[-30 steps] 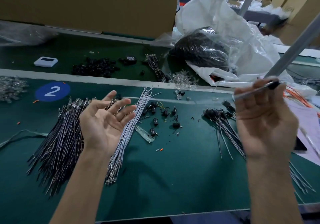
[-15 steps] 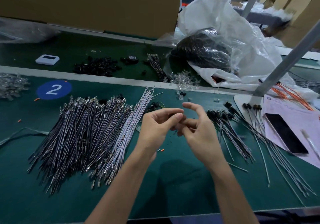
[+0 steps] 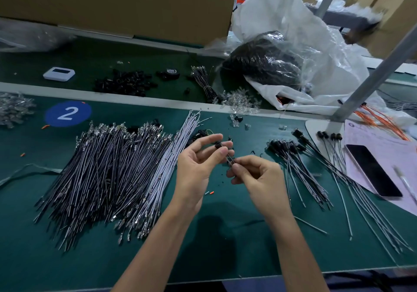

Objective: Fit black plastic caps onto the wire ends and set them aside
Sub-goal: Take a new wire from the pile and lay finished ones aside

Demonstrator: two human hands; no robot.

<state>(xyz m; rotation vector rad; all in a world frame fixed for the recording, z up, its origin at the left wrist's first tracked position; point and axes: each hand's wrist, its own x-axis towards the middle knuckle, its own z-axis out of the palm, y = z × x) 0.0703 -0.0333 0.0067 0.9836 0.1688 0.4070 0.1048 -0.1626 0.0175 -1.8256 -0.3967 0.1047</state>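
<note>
My left hand pinches a small black cap between thumb and fingers above the green mat. My right hand pinches a thin dark wire piece that runs up to the cap. A big pile of uncapped dark and white wires lies to the left of my hands. Capped wires fan out to the right, their black caps toward the back. A few loose black caps lie just behind my left hand.
A phone lies on a paper sheet at the right, beside orange wires. A metal post rises there. Behind the divider strip are a heap of black caps, a white device, plastic bags and a cardboard box.
One second ago my hands were raised and apart, the right holding a capped wire. They came together over the mat and now pinch a cap and a wire piece between them.
</note>
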